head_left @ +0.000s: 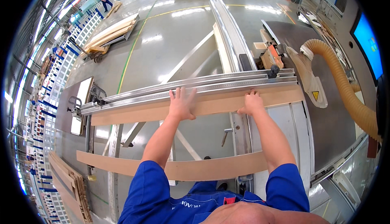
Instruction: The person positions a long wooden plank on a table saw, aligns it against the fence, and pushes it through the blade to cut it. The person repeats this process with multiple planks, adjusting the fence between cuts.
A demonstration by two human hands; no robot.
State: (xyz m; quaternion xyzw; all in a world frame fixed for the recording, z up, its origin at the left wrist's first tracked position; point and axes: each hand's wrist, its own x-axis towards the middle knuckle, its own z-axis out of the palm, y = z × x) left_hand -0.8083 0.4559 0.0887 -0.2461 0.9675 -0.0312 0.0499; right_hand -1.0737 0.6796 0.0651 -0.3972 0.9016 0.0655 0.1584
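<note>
A long, narrow brown board [219, 104] lies along the near side of a ruled metal fence [195, 88]. My left hand [181, 105] is spread over the board's middle, its fingers pointing at the fence and slightly blurred. Farther right, my right hand [253, 103] grips across the same board, with bent fingers near the fence and the thumb by the near edge. Closer to my body, a second brown strip [215, 168] crosses below my forearms, and my right arm covers part of it.
At the right stands a saw guard [310, 78] with a ribbed tan hose [341, 78]. A black-knobbed stop [274, 70] sits on the fence. A monitor [365, 41] is at the far right. Boards are stacked at lower left [71, 183] and farther off [109, 35]. Another person [105, 1] is distant.
</note>
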